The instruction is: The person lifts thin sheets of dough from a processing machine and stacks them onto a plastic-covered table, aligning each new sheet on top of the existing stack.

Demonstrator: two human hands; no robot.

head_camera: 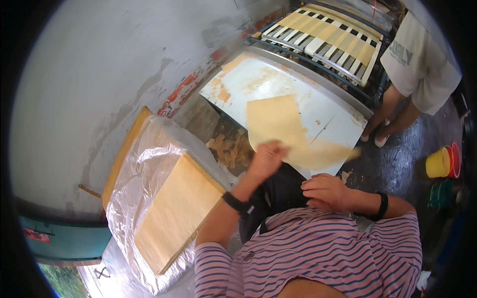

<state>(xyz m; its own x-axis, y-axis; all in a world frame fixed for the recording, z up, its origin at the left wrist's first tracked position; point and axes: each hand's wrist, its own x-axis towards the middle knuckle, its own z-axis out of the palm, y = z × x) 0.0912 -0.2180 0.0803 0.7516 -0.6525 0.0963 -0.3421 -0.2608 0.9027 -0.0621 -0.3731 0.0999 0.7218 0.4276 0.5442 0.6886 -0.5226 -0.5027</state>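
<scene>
My left hand [270, 158] pinches the near edge of a thin tan sheet [276, 115], which I cannot tell to be paper or another material. One end of the sheet lies flat on a white tabletop [238, 83]. Its other part sweeps right in a motion blur over the table's near corner. My right hand [327, 192] is in front of my belly, fingers loosely bent, with nothing visible in it. A stack of similar tan sheets [182, 212] rests on clear plastic film [164, 141] to my left.
Behind the table stands a slatted machine [324, 41] with a tan sheet across its slats. A person [421, 70] stands beside it at the right. Yellow [436, 164] and red buckets [454, 160] sit on the floor. Torn tan scraps [229, 149] lie beside the table.
</scene>
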